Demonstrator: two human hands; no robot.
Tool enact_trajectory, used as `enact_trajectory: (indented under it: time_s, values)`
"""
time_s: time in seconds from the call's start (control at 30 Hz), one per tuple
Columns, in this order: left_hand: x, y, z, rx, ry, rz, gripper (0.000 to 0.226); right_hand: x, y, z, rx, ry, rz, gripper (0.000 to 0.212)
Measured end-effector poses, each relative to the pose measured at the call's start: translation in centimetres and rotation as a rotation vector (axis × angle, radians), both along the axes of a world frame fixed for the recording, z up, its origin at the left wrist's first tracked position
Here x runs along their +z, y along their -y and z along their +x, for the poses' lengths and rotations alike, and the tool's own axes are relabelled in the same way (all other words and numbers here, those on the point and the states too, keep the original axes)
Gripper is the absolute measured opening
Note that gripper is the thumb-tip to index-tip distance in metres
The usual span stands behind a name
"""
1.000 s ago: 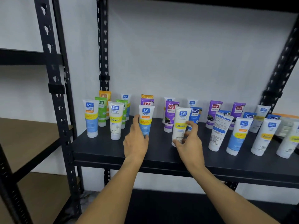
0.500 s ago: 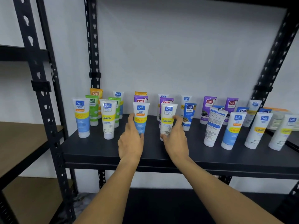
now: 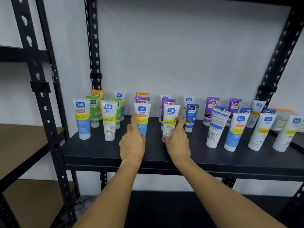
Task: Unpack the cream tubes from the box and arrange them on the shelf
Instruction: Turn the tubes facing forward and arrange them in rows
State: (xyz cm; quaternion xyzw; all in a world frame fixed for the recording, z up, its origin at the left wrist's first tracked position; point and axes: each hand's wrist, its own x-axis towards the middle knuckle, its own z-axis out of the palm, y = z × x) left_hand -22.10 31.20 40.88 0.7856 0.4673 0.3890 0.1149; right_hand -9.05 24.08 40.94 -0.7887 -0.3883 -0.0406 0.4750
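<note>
The shelf is black. The tube at the left hand is white, yellow and light blue; the one at the right hand is white with a yellow band. Far behind stand purple tubes, green tubes and an orange tube. The wall is white.

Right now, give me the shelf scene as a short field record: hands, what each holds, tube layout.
surface: black shelf, metal rack
left hand: around a blue-and-white tube, index finger up its side
right hand: around a white tube, thumb near its base
held tubes: both upright on their caps, front row, apart from each other
front row, left: two more tubes standing
back rows: green, orange, purple and blue tubes, upright
front row, right: one tube back label forward, tilted
box: not in view
</note>
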Motion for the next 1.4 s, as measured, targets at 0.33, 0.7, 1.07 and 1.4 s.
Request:
enact_trajectory:
  time_s: [0.33,0.7,1.07,1.4]
  values:
    - [-0.1,-0.1,0.1,0.005,0.000,0.004,0.088,0.0,-0.1,0.0,-0.005,0.004,-0.008,0.081]
    - [-0.1,0.0,0.1,0.004,0.005,0.008,0.090,0.1,0.0,0.0,-0.017,0.005,-0.021,0.080]
    - [-0.3,-0.2,0.1,0.019,0.010,0.018,0.087,0.1,-0.1,0.0,-0.018,-0.013,0.001,0.083]
    - [-0.6,0.8,-0.4,0.045,-0.027,-0.048,0.079,-0.5,2.8,0.0,-0.017,0.052,-0.143,0.089]
